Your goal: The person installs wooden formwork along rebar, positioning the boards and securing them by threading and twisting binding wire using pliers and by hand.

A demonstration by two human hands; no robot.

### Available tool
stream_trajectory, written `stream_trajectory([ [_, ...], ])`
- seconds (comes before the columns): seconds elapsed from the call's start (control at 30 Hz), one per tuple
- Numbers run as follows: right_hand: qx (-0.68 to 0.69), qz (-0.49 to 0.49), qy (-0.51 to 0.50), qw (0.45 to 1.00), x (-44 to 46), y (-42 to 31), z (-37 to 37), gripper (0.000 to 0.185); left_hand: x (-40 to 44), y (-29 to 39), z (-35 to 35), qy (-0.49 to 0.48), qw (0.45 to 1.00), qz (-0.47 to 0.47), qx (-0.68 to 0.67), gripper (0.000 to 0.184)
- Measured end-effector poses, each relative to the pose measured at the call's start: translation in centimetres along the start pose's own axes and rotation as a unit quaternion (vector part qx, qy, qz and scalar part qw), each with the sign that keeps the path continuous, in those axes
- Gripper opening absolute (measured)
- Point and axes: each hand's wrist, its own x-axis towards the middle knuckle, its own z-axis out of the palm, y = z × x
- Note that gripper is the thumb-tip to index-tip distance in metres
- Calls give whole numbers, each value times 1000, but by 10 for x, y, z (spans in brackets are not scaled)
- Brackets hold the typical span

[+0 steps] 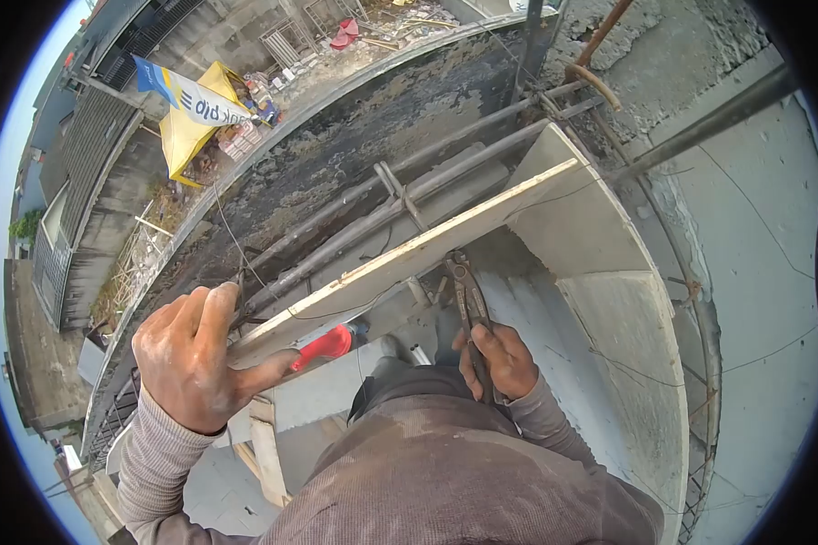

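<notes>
My right hand [500, 361] is closed round the handles of dark, worn pincers [471, 300]. Their head points away from me, near the inner face of a long thin board [418, 245]. My left hand [191, 354] is at the board's left end. Its fingers bend over the edge and its thumb lies on the near side. A thin wire [364, 309] trails along the board's face. At the right, the long board's far end meets a pale curved panel [623, 300].
Scaffold pipes [364, 227] run behind the board, and a dark pole [709, 123] slants in at upper right. Below are a red object [324, 346] and wooden strips [265, 450]. Past the curved wall [336, 154] the ground drops to a rubble-strewn yard with a yellow tarp [186, 145].
</notes>
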Motion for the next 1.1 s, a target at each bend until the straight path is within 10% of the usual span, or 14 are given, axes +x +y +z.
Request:
stream_trajectory([
  [0.3,5,98,48,994,6,-24,8,42,-3,-25,20,-36,989,-57,-132,98],
  [0.4,-10,-13,41,999,11,-19,14,26,-7,-24,27,-41,982,-90,-162,104],
  [1.1,49,83,11,995,21,-28,2,36,19,-5,20,-86,978,-104,-158,101],
])
